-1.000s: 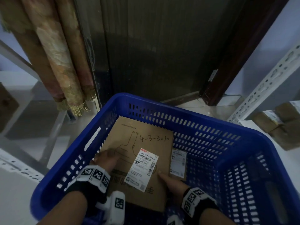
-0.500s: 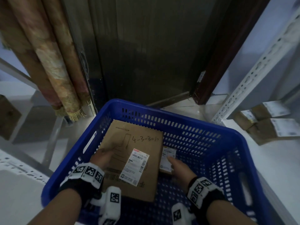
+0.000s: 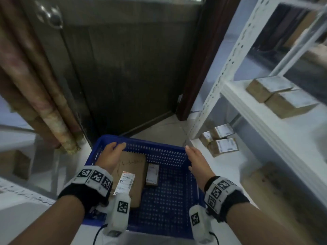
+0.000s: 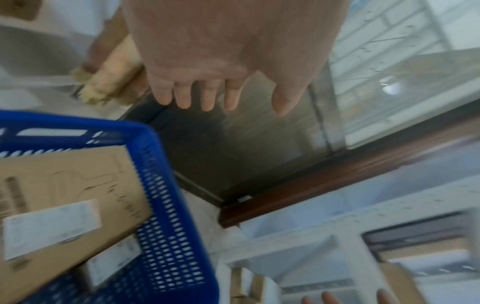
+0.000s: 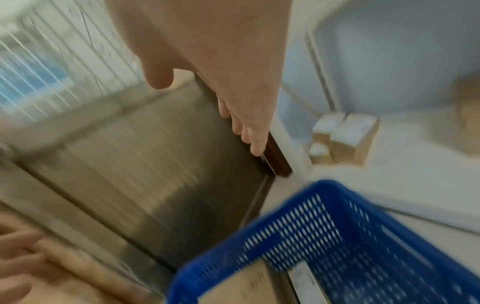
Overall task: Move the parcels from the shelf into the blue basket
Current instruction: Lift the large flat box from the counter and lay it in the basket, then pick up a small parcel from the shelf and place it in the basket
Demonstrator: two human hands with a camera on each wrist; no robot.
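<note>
The blue basket (image 3: 169, 191) stands on the floor and holds a large flat cardboard parcel (image 3: 131, 172) with a white label and a small parcel (image 3: 152, 175) beside it. Both hands are raised above the basket and hold nothing. My left hand (image 3: 113, 154) hovers over the basket's far left corner, fingers straight (image 4: 207, 98). My right hand (image 3: 196, 161) is over the right rim, fingers stretched toward the shelf (image 5: 249, 131). Three small labelled parcels (image 3: 221, 140) lie on the low shelf to the right; two larger ones (image 3: 281, 96) lie on the shelf above.
A white metal shelf unit (image 3: 230, 64) fills the right side. A dark door (image 3: 127, 71) stands behind the basket, with rolled patterned material (image 3: 44, 103) leaning at the left. Another brown box (image 3: 14, 165) sits at far left.
Both hands have let go of the parcels in the basket and lifted up out of it. The view has tilted up and right, showing more of the shelf.
</note>
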